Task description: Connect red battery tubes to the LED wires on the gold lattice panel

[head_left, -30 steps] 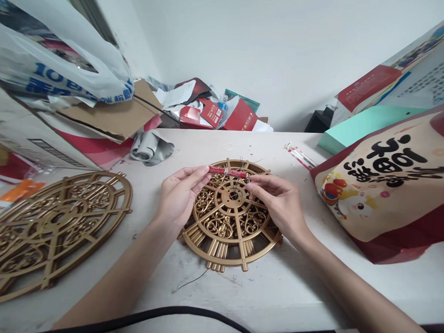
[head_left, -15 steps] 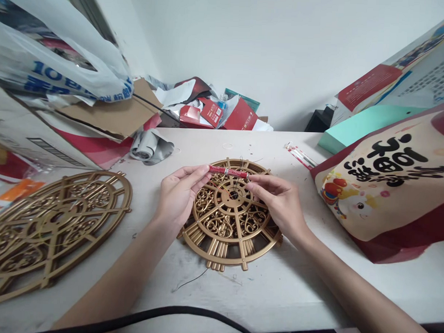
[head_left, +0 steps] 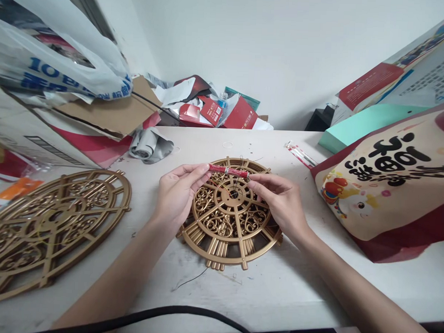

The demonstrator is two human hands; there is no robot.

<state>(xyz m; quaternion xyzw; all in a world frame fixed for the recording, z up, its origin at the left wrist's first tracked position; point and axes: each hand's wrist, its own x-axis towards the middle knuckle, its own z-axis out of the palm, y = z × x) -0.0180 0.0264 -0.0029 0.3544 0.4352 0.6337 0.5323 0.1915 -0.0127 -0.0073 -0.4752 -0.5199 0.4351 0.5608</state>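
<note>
Two slim red batteries (head_left: pixel 219 169), lined up end to end with a silver band where they meet, are held level above a gold openwork disc. My left hand (head_left: pixel 179 191) pinches their left end between thumb and fingers. At the silver right end, the thumb and fingers of my right hand (head_left: pixel 277 192) are closed on them, close to thin dark wires. The round gold disc (head_left: pixel 226 254), with scrolls and spokes, lies flat on the table under both hands. Fine wires (head_left: pixel 236 189) cross its hub.
A second gold disc (head_left: pixel 124 197) lies at the left. Behind it are a cardboard box (head_left: pixel 63 136) and a plastic bag (head_left: pixel 83 79). A printed paper bag (head_left: pixel 396 192) stands at the right. A black cable (head_left: pixel 180 309) crosses the near edge; papers (head_left: pixel 242 114) are heaped behind.
Both hands keep nearly the same grip on the red batteries. The view has shifted very slightly; the discs have not visibly moved on the table.
</note>
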